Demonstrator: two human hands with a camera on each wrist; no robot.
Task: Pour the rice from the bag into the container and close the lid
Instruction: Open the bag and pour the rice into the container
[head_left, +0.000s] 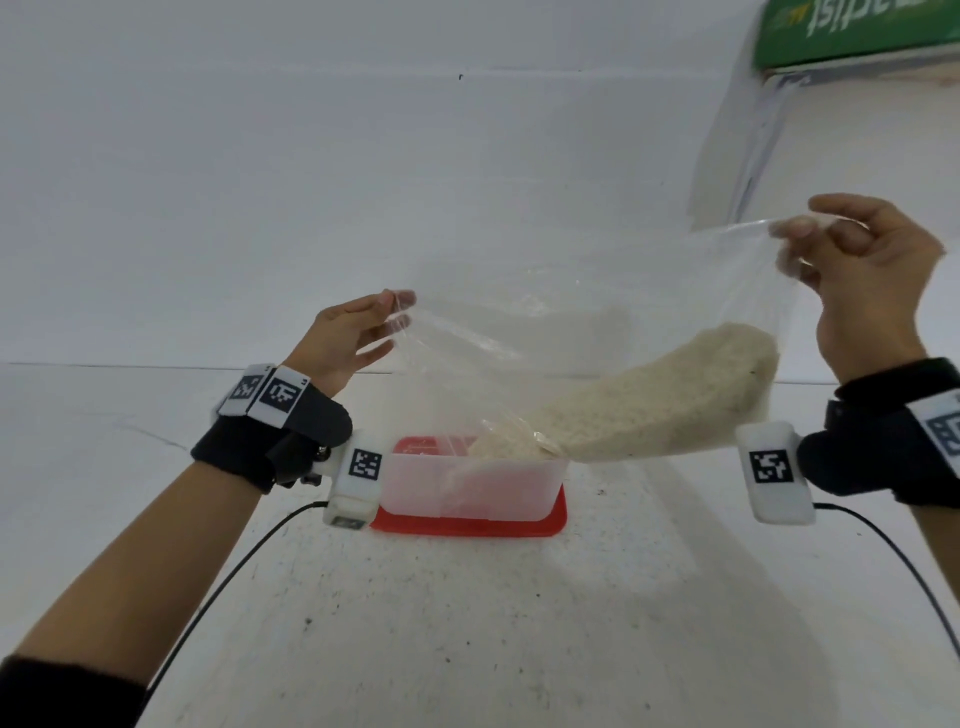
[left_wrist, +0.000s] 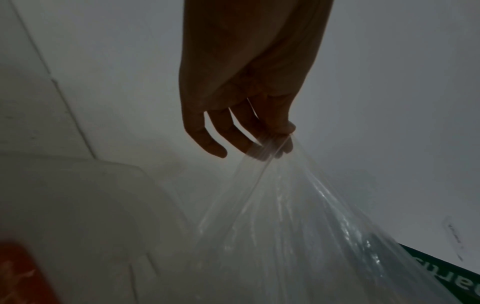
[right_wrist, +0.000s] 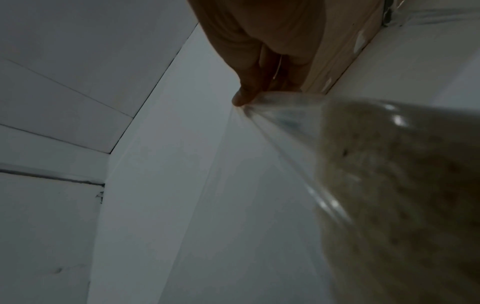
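A clear plastic bag (head_left: 597, 291) hangs stretched between my two hands above the table. My left hand (head_left: 358, 332) pinches its left corner, lower; in the left wrist view the left hand (left_wrist: 259, 131) grips gathered plastic (left_wrist: 298, 216). My right hand (head_left: 852, 280) pinches the bag's right top corner, held higher. Rice (head_left: 675, 400) lies in a long heap inside the tilted bag and slides down into the translucent container (head_left: 514, 483). The container stands on its red lid (head_left: 467, 525). In the right wrist view the rice (right_wrist: 402, 195) fills the bag just below my right hand (right_wrist: 259, 67).
A white speckled table (head_left: 467, 623) meets a white wall (head_left: 363, 182) behind the container. A green box (head_left: 857, 31) with plastic sheets (head_left: 743, 145) hanging from it sits at the upper right. Black cables (head_left: 218, 587) run from both wrist cameras.
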